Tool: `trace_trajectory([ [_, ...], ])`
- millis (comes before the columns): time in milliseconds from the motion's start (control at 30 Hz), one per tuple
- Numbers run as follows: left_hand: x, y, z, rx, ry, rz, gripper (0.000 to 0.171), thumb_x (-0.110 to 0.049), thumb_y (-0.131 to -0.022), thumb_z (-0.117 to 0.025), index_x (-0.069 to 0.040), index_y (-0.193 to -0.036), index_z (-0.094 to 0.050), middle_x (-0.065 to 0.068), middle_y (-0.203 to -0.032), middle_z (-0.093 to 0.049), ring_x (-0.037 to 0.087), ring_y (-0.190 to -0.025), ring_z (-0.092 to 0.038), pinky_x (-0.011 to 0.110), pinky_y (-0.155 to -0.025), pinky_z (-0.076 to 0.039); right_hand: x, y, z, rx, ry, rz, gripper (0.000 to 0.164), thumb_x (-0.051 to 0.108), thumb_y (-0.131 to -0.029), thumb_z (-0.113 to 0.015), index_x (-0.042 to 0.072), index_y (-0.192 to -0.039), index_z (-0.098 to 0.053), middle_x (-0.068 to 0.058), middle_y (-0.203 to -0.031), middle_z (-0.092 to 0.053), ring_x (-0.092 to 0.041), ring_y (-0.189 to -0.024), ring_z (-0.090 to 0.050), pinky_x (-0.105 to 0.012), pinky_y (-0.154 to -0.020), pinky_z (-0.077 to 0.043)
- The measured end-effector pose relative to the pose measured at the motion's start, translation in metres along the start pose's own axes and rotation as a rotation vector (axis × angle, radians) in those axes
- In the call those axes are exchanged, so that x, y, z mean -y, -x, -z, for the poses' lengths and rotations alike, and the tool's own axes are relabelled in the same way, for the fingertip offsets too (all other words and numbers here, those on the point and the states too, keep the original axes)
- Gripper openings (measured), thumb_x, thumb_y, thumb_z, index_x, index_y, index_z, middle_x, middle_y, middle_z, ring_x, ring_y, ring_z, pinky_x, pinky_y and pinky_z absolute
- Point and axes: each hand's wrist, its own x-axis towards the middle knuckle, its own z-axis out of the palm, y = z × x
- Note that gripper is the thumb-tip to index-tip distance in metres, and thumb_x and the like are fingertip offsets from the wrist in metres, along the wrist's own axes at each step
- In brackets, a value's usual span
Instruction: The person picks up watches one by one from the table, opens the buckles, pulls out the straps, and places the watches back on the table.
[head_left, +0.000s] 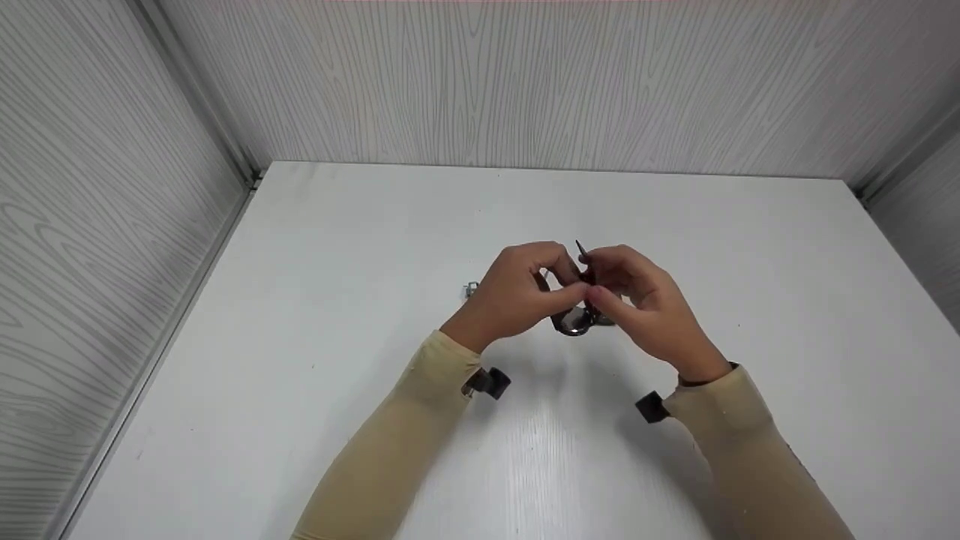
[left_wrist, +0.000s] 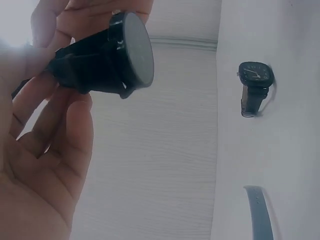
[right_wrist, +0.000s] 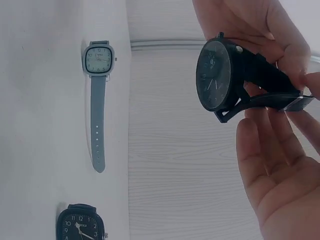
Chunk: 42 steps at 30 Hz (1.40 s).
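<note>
A black wristwatch with a round dial hangs below both hands, raised off the table. In the right wrist view its dark dial faces the camera and the strap bends back in a loop. My left hand pinches the strap between thumb and fingers. From the other side my right hand pinches the strap too, the two thumbs meeting. One pointed strap end sticks up between the hands. The left wrist view shows the watch's round back. Fingers hide the buckle area in part.
On the white table lies a square watch with a blue-grey strap stretched out. Near it is a square black watch, seen also in the left wrist view. Hands mostly cover both from the head view. Wood-grain panels border the table.
</note>
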Motion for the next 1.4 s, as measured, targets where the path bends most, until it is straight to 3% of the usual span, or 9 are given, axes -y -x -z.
trace_trajectory([
  [233, 0.0005, 0.0006, 0.0029, 0.015, 0.112, 0.046, 0.014, -0.018, -0.094, -0.073, -0.011, -0.085, -0.066, -0.003, -0.09, -0.069, 0.01, -0.085, -0.063, 0.03, -0.068, -0.053, -0.0007, -0.0005, 0.0008, 0.008, 0.008, 0.069, 0.035, -0.004, -0.098, -0.065, 0.006, -0.132, -0.064, -0.011, -0.114, -0.066, -0.023, -0.104, -0.065, -0.029, -0.091, -0.053],
  [433, 0.0011, -0.0007, 0.0033, 0.0, 0.143, 0.096, 0.012, -0.019, -0.099, -0.064, -0.008, -0.094, -0.064, 0.0, -0.091, -0.067, 0.013, -0.084, -0.062, 0.028, -0.069, -0.054, 0.0003, -0.0012, -0.0003, 0.001, 0.007, 0.091, 0.034, -0.005, -0.098, -0.065, 0.001, -0.132, -0.063, -0.01, -0.112, -0.067, -0.021, -0.1, -0.066, -0.028, -0.087, -0.053],
  [600, 0.0018, -0.0016, 0.0042, 0.013, 0.172, 0.139, 0.007, -0.012, -0.101, -0.063, -0.008, -0.106, -0.06, 0.002, -0.093, -0.065, 0.016, -0.085, -0.062, 0.029, -0.072, -0.054, 0.0011, -0.0014, -0.0009, 0.003, 0.033, 0.095, 0.034, -0.003, -0.097, -0.067, 0.004, -0.13, -0.065, -0.009, -0.11, -0.067, -0.02, -0.1, -0.066, -0.028, -0.087, -0.054],
  [1000, -0.0009, -0.0006, 0.0074, 0.105, 0.023, 0.174, 0.028, -0.031, -0.098, -0.07, -0.017, -0.122, -0.073, -0.008, -0.099, -0.074, 0.007, -0.093, -0.068, 0.031, -0.079, -0.056, -0.0023, -0.0016, 0.0006, -0.078, 0.013, 0.035, 0.032, -0.006, -0.097, -0.067, 0.002, -0.128, -0.067, -0.011, -0.109, -0.068, -0.02, -0.097, -0.066, -0.028, -0.087, -0.053],
  [1200, -0.0018, -0.0012, 0.0056, 0.066, -0.055, 0.158, 0.026, -0.042, -0.095, -0.076, -0.02, -0.109, -0.078, -0.014, -0.095, -0.074, 0.003, -0.089, -0.068, 0.028, -0.08, -0.054, -0.0024, -0.0019, 0.0016, -0.061, -0.017, -0.016, 0.033, -0.003, -0.099, -0.066, 0.002, -0.131, -0.066, -0.012, -0.111, -0.065, -0.022, -0.097, -0.065, -0.031, -0.093, -0.052],
  [1400, -0.0037, 0.0, 0.0059, 0.052, -0.027, 0.146, 0.021, -0.036, -0.096, -0.075, -0.017, -0.105, -0.078, -0.01, -0.094, -0.075, 0.005, -0.089, -0.068, 0.028, -0.08, -0.055, -0.003, -0.0005, 0.003, 0.006, -0.03, 0.026, 0.035, -0.003, -0.102, -0.06, 0.004, -0.136, -0.065, -0.014, -0.113, -0.061, -0.025, -0.1, -0.059, -0.029, -0.091, -0.05],
])
